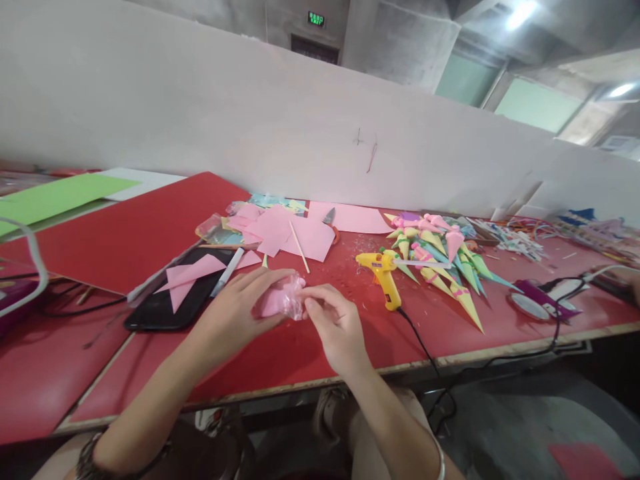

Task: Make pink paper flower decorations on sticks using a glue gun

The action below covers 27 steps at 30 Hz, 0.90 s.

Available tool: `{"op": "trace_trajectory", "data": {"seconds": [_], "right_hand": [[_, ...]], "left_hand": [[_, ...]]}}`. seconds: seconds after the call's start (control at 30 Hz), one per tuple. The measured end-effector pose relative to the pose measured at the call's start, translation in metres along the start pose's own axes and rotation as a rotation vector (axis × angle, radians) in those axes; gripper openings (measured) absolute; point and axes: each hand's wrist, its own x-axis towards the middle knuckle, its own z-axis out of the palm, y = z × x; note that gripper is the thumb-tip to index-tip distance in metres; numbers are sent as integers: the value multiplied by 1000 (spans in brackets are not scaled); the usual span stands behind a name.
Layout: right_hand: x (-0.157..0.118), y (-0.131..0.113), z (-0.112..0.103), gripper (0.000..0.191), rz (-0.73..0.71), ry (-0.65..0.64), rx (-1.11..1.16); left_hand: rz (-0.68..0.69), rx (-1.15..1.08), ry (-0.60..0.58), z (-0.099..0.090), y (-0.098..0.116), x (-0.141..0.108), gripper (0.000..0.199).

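Observation:
A pink lump in crinkled clear plastic wrap (286, 300) is held above the front of the red table. My left hand (240, 300) is closed round its left side, fingers over the top and thumb below. At the open end of the wrap, my right hand (337, 327) pinches the plastic between thumb and forefinger. What the lump is made of cannot be told. Just behind the hands lie pink paper sheets (273, 230) and a thin pale stick (300, 247). Scissors (330, 217) rest partly on the paper.
A yellow glue gun (383, 273) with a black cord lies right of my hands. Several decorated paper cones (465, 300) are piled beyond it. Left are a black tray (165, 307), a marker (227, 272) and a red board (125, 227). Another person's hand (627, 277) shows far right.

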Motion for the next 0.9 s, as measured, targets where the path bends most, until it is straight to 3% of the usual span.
{"op": "trace_trajectory", "data": {"seconds": [0.2,0.37,0.5,0.77,0.9], "right_hand": [[0,0,-1,16,-6,-39,-5],[2,-3,2,11,99,-21,128],[1,-2,5,8,125,-15,179],[0,-2,7,4,158,-34,75],[-2,-4,9,5,107,-39,-67]], "left_hand": [[72,19,-18,2,4,-3,56],[36,43,-54,2,8,-4,62],[38,31,-81,4,5,-7,54],[122,109,-114,11,7,-9,51],[182,147,-105,11,10,-9,56]]}}
